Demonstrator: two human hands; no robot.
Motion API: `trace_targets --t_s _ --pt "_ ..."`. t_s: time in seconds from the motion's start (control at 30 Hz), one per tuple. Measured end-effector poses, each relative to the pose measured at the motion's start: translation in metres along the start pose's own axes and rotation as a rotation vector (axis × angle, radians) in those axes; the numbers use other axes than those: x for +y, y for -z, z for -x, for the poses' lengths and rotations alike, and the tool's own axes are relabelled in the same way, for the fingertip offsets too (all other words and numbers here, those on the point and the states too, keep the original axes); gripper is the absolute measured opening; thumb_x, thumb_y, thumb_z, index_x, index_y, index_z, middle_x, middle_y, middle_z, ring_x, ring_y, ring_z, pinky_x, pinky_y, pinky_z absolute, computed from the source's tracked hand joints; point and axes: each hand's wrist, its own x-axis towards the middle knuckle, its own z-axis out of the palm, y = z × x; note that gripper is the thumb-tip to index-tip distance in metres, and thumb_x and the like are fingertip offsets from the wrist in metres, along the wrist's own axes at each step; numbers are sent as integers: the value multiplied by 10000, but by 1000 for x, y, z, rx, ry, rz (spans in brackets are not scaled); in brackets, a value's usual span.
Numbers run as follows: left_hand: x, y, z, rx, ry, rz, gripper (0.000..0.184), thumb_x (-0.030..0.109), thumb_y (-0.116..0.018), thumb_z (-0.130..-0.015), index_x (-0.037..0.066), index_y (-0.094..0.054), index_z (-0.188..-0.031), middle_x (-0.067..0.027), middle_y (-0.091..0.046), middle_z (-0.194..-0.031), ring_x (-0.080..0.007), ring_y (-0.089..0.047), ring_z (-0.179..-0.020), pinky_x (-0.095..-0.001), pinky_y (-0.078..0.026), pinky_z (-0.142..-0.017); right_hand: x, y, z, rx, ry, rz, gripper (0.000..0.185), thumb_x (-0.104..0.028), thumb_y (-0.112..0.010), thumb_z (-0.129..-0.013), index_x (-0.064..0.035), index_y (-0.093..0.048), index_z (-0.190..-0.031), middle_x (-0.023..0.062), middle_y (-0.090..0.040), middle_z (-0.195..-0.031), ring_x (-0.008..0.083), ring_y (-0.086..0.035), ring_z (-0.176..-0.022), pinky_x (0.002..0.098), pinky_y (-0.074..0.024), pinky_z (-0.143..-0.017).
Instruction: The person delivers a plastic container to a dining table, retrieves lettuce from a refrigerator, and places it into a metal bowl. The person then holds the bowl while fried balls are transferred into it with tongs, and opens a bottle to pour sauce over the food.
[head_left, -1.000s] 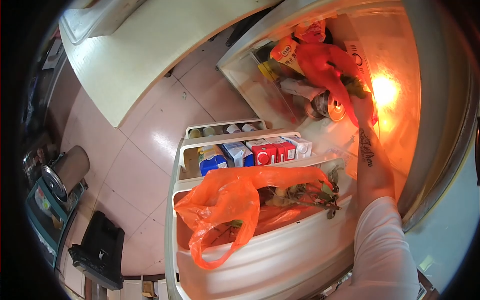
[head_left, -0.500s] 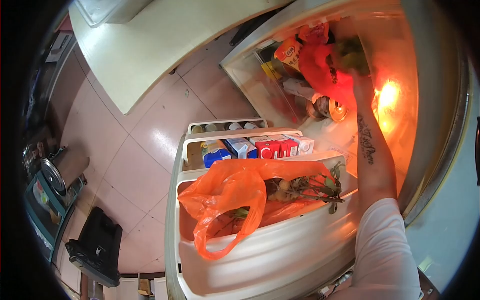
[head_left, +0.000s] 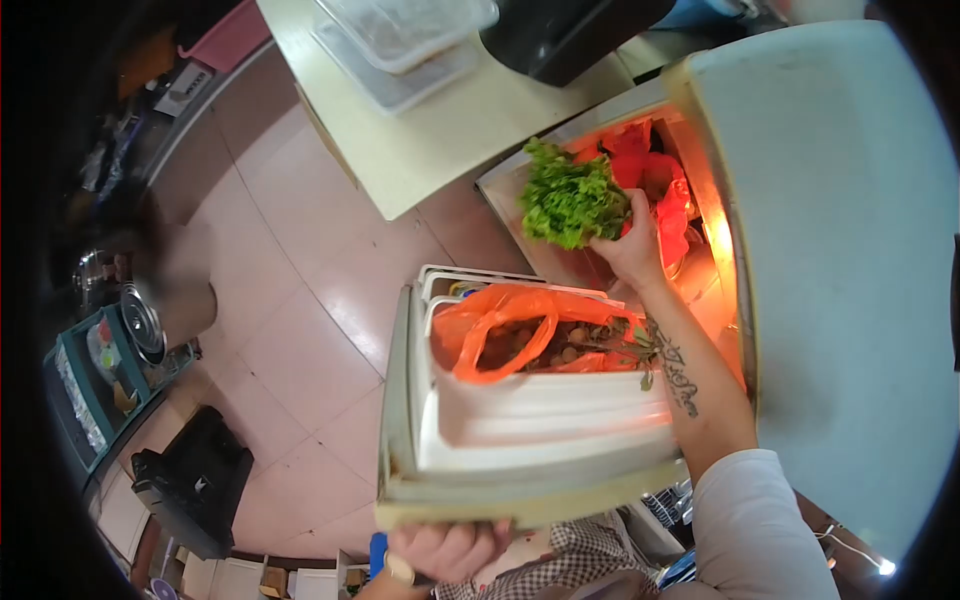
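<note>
In my right hand (head_left: 634,242) is a bunch of green leaf lettuce (head_left: 572,196), gripped at its stem end in front of the open refrigerator compartment (head_left: 722,335). My left hand (head_left: 452,548) is at the bottom of the view, its fingers curled against the outer edge of the refrigerator door (head_left: 530,490). An orange plastic bag (head_left: 470,335) sits in the door shelf, with small round brownish fruit (head_left: 570,354) and leafy twigs (head_left: 645,350) in it. Red bags (head_left: 672,215) lie inside the lit compartment behind my right hand.
A pale table (head_left: 400,160) with clear plastic containers (head_left: 400,80) and a black object (head_left: 560,35) stands beyond the door. On the left are a metal pot (head_left: 170,310), a teal rack (head_left: 100,385) and a black case (head_left: 195,485) on the tiled floor.
My right hand has come out of the refrigerator with the lettuce. My left hand has come into view at the door edge. The view has shifted, showing more of the table and refrigerator exterior.
</note>
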Motion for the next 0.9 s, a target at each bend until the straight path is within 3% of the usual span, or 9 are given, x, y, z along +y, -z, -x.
trace_targets --t_s 0.13,0.23,0.33,0.43,0.5,0.6,0.63,0.8,0.9 --pt "-12 -7 -27 62 4 41 275 252 -716 -754 180 -492 -612 35 -441 -610 -132 -441 -528 -301 -330 -525 -122 36 17 -112 295 106 615 -120 -843 -650 -69 -504 -1161 92 -658 -1023 178 -643 -953 334 -522 -841" --pt "-19 4 -50 64 -47 84 235 205 -719 -739 175 -511 -635 19 -447 -627 -149 -454 -563 -311 -334 -546 -212 88 54 -190 283 -179 637 -91 -834 -663 -73 -510 -1212 61 -647 -1102 174 -625 -1015 336 -518 -876" --pt "-35 8 -93 21 -94 192 176 177 -696 -751 151 -536 -682 -8 -485 -691 -197 -494 -671 -341 -359 -602 -234 98 105 -58 -330 -1059 450 -55 -663 -848 -36 -526 -1276 66 -604 -1224 190 -584 -1131 347 -482 -976" --pt "-32 22 -117 12 119 551 177 184 -693 -807 87 -619 -935 -57 -597 -916 -230 -566 -906 -368 -433 -814 -260 107 134 -43 -334 -1336 511 -411 -479 -984 -69 -462 -1363 110 -566 -1319 244 -597 -1153 393 -501 -975" --pt "-10 17 -114 175 464 1120 368 190 -696 -844 49 -596 -1169 -91 -618 -1115 -243 -574 -1074 -379 -437 -954 -252 112 152 -108 -311 -1394 518 -407 -487 -982 -66 -458 -1370 101 -559 -1331 242 -590 -1166 386 -496 -980" --pt "58 46 -117 75 311 1702 663 178 -703 -878 26 -351 -1419 -128 -482 -1362 -252 -474 -1265 -392 -357 -1087 -262 119 186 2 -382 -1291 550 -397 -505 -981 -55 -424 -1403 91 -548 -1351 227 -585 -1172 370 -497 -971" --pt "69 43 -111 -74 334 1657 818 164 -732 -860 32 -207 -1473 -128 -409 -1411 -250 -438 -1303 -404 -359 -1094 -257 118 199 53 -393 -1254 557 -395 -509 -982 -51 -415 -1410 91 -547 -1353 225 -585 -1173 369 -498 -970" --pt "115 33 -97 -429 699 1726 832 162 -769 -820 37 -263 -1469 -120 -466 -1379 -239 -488 -1268 -374 -423 -1047 -236 159 280 32 -417 -1327 552 -252 -552 -983 -43 -349 -1452 100 -514 -1370 210 -548 -1213 371 -476 -1001" --pt "138 3 -80 -635 805 1941 758 160 -754 -833 20 -325 -1442 -115 -508 -1360 -246 -514 -1246 -400 -435 -1043 -218 185 332 176 -451 -840 306 -174 -615 -937 -2 -574 -1187 80 -617 -1148 139 -603 -1000 300 -492 -868"
